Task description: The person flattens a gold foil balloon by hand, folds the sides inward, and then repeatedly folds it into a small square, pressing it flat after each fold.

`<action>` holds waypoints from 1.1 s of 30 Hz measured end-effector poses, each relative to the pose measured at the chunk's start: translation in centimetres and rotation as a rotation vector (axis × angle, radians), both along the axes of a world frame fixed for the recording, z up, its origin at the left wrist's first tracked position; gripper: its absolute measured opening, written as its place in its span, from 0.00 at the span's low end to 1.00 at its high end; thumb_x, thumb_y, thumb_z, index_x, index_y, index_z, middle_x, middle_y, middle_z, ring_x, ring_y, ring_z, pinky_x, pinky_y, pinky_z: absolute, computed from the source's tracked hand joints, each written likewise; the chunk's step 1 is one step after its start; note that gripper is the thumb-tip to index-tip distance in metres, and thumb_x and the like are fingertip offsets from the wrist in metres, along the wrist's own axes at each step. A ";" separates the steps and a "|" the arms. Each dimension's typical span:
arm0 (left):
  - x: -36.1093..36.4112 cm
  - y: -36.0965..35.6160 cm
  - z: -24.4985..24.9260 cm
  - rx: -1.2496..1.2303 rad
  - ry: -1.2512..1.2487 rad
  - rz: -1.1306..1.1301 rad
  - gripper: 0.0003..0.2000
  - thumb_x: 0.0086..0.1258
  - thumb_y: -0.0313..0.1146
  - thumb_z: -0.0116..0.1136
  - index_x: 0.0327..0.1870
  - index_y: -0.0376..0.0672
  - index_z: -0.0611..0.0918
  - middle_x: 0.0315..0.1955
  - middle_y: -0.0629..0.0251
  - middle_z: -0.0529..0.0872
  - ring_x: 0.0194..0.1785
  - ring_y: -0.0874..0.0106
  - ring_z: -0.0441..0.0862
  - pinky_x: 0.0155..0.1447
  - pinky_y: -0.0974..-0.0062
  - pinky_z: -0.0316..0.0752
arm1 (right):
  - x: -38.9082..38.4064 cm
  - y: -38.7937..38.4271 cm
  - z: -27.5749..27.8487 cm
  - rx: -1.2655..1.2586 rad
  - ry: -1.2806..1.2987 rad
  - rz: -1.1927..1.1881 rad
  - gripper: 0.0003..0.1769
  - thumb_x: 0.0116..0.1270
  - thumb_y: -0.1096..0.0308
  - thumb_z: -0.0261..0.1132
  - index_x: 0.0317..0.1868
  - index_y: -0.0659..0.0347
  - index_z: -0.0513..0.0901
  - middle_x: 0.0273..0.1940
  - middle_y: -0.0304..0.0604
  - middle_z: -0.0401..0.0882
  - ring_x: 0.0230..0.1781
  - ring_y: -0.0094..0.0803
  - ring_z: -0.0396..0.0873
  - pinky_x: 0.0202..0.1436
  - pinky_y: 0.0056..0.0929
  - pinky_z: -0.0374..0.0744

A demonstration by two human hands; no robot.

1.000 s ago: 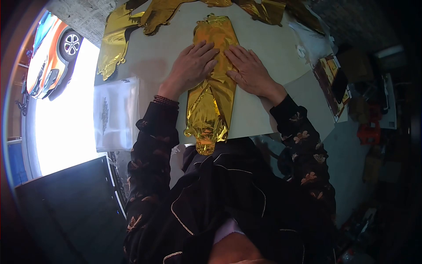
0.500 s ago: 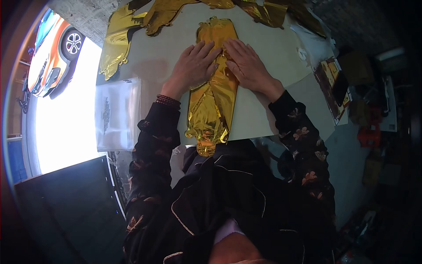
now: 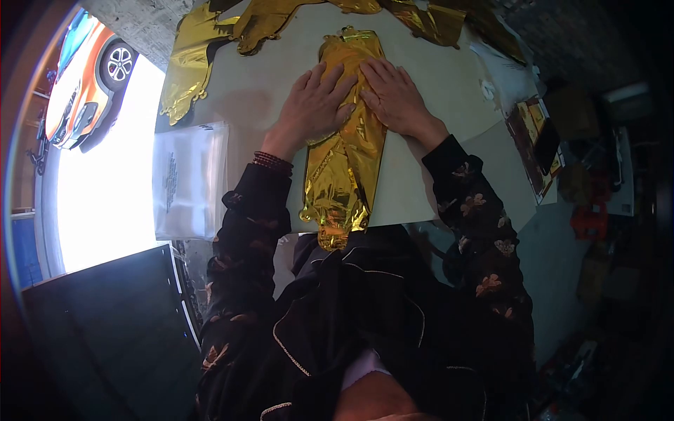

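A folded gold foil piece [image 3: 340, 168] lies lengthwise on the pale table [image 3: 260, 77], its near end hanging slightly over the front edge. My left hand [image 3: 314, 105] rests flat on its left side, fingers spread. On the right side lies my right hand [image 3: 397, 98], also flat with the fingers apart. Both palms partly cover the foil's upper half. Neither hand grips anything.
More gold foil pieces [image 3: 189, 59] lie along the table's far edge. Clear plastic bags [image 3: 189, 182] are at the left edge. At the right edge are a dark phone [image 3: 545, 144] and a printed sheet [image 3: 523, 137].
My right hand has shifted slightly down the foil, and the foil's surface under the hands looks a little different. The whole view has moved slightly.
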State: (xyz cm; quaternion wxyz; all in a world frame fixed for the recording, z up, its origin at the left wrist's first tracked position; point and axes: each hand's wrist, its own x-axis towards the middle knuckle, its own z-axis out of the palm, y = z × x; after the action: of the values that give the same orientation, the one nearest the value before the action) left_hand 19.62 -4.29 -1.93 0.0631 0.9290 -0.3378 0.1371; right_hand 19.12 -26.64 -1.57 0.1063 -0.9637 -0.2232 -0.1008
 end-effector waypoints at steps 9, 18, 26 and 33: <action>-0.2 -0.1 0.0 -0.015 0.003 0.042 0.27 0.81 0.53 0.43 0.78 0.60 0.65 0.77 0.54 0.64 0.80 0.51 0.58 0.80 0.51 0.55 | -0.2 -0.1 -0.1 -0.006 -0.016 -0.030 0.34 0.80 0.49 0.50 0.79 0.57 0.60 0.79 0.47 0.59 0.82 0.44 0.53 0.82 0.53 0.51; -0.1 -0.1 0.3 0.002 0.001 0.029 0.27 0.81 0.53 0.43 0.78 0.58 0.67 0.76 0.54 0.65 0.80 0.51 0.59 0.79 0.51 0.56 | -0.1 0.3 0.8 0.008 -0.003 -0.029 0.33 0.80 0.51 0.50 0.79 0.57 0.61 0.79 0.47 0.59 0.82 0.43 0.52 0.83 0.52 0.50; 0.0 -0.1 0.3 0.036 0.001 0.032 0.28 0.80 0.53 0.44 0.76 0.51 0.68 0.76 0.52 0.66 0.79 0.49 0.61 0.78 0.50 0.58 | 5.3 2.4 0.1 0.199 0.057 0.217 0.30 0.81 0.54 0.47 0.76 0.60 0.66 0.77 0.49 0.63 0.80 0.45 0.57 0.83 0.44 0.55; 0.0 0.0 0.2 -0.034 -0.015 -0.001 0.28 0.80 0.55 0.44 0.76 0.53 0.68 0.76 0.52 0.66 0.78 0.48 0.62 0.78 0.49 0.58 | 9.0 2.0 -0.6 0.029 -0.043 0.093 0.31 0.81 0.52 0.45 0.78 0.58 0.64 0.78 0.48 0.62 0.80 0.47 0.57 0.82 0.45 0.56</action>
State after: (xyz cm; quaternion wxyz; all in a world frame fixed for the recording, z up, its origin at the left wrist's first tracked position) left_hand 19.63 -4.28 -1.76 0.0762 0.9266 -0.3363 0.1498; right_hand 28.14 -24.60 -2.14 0.1198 -0.9484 -0.2682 -0.1196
